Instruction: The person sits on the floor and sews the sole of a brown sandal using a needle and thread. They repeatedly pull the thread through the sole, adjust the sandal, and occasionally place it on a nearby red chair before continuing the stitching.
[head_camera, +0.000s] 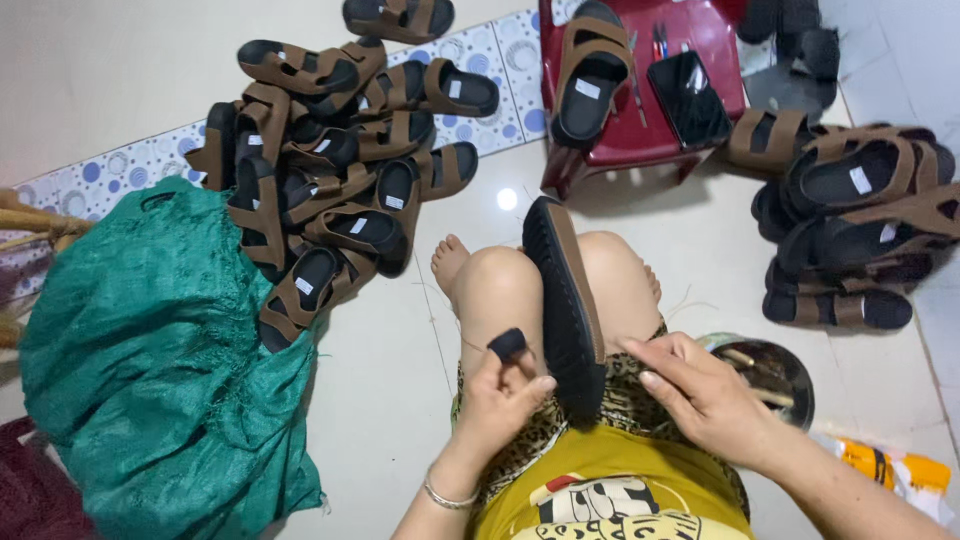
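A home floor used as a sandal workshop: heaps of brown-strapped black-soled sandals (330, 170) lie on pale tiles (400, 380) around a low red plastic stool (640, 135).

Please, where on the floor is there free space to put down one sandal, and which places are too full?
Bare floor lies between the green sack and the left knee, below the left sandal pile. Another patch lies between the red stool, the right sandal pile and the metal bowl. Both piles and the stool top are crowded.

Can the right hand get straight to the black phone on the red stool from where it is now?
Probably yes, with a long stretch. The right hand rests at the upturned sandal on the lap; the black phone lies uncovered on the red stool, beyond the knees, with only bare floor between.
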